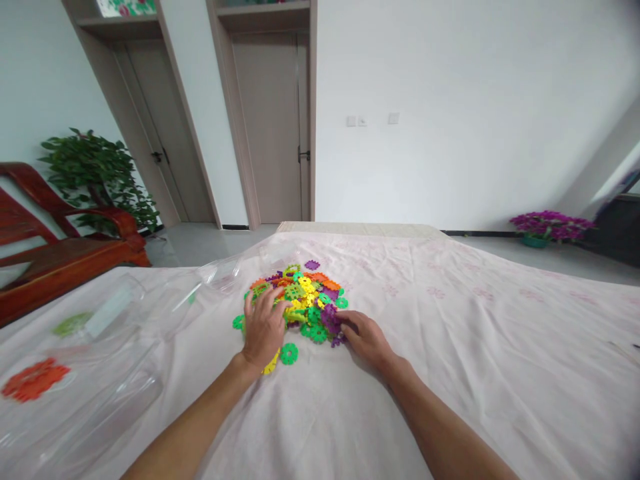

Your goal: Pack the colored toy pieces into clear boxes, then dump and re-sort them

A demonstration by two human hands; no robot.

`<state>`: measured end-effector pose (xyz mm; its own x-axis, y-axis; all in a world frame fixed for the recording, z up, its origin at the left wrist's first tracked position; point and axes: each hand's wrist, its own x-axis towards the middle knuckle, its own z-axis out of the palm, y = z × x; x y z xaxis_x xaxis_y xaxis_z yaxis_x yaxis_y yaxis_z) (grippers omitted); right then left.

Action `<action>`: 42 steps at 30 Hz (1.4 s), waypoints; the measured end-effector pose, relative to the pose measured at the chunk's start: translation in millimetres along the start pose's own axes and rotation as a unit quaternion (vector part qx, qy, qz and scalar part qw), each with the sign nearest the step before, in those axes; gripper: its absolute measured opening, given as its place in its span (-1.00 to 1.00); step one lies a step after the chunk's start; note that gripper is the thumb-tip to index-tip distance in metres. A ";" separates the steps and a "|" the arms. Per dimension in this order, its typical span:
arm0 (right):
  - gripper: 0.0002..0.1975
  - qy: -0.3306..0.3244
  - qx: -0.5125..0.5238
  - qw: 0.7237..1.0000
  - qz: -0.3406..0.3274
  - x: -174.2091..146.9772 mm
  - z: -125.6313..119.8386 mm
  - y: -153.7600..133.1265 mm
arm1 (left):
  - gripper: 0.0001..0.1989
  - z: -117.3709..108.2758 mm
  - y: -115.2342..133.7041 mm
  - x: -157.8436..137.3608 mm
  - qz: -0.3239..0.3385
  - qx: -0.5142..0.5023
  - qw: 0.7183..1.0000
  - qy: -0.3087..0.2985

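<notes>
A heap of flat plastic snowflake pieces (305,297) in green, yellow, orange and purple lies on a pale pink cloth (450,333). My left hand (263,327) rests palm down on the heap's left side, fingers spread over green and yellow pieces. My right hand (365,339) lies at the heap's right edge, its fingertips pinching a purple piece (331,319). A loose green piece (289,353) and a yellow piece (271,364) lie by my left wrist.
Clear plastic containers (115,320) stand at the left, one holding orange pieces (33,380), another green pieces (73,325). A red wooden chair (65,247), a potted plant (100,173), two doors and purple flowers (550,225) lie beyond the cloth.
</notes>
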<state>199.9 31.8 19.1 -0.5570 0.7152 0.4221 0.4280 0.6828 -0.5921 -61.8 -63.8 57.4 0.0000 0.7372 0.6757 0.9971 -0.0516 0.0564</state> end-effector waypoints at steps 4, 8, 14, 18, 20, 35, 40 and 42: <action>-0.68 -0.020 0.095 0.993 -0.064 -2.6 -2.2 -11.3 | -0.63 -0.4 12.2 29.5 -0.057 0.001 0.998 0.021; -0.70 0.037 0.116 0.991 -0.062 -0.7 -2.4 -10.1 | -0.67 17.4 36.6 55.6 0.032 -0.014 0.997 -0.069; -0.73 0.098 0.103 0.990 -0.023 1.7 0.4 7.5 | -0.42 52.6 36.5 80.0 -0.063 0.030 0.960 -0.270; -0.73 0.088 0.083 0.993 0.000 2.1 1.0 9.4 | -0.49 49.3 19.6 77.9 -0.087 0.031 0.950 -0.297; -0.74 0.091 0.068 0.993 0.010 2.6 1.3 9.4 | -0.57 42.1 12.6 70.6 -0.084 0.027 0.952 -0.294; -0.72 0.119 0.055 0.990 0.050 4.3 6.2 20.6 | -0.36 -3.5 -47.3 20.6 -0.133 0.128 0.920 -0.345; -0.74 0.136 0.080 0.983 0.092 6.1 5.3 21.7 | -0.40 -12.3 -28.9 27.7 -0.122 0.149 0.936 -0.294; -0.74 0.138 0.085 0.982 0.101 6.9 5.4 22.8 | -0.39 -10.9 -10.3 36.7 -0.094 0.116 0.957 -0.250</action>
<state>201.9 51.4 4.8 -0.2491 0.8630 0.4396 0.3722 0.5043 -0.7792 -72.9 -43.5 89.6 -0.2026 0.9519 0.2301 0.9730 0.2221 -0.0622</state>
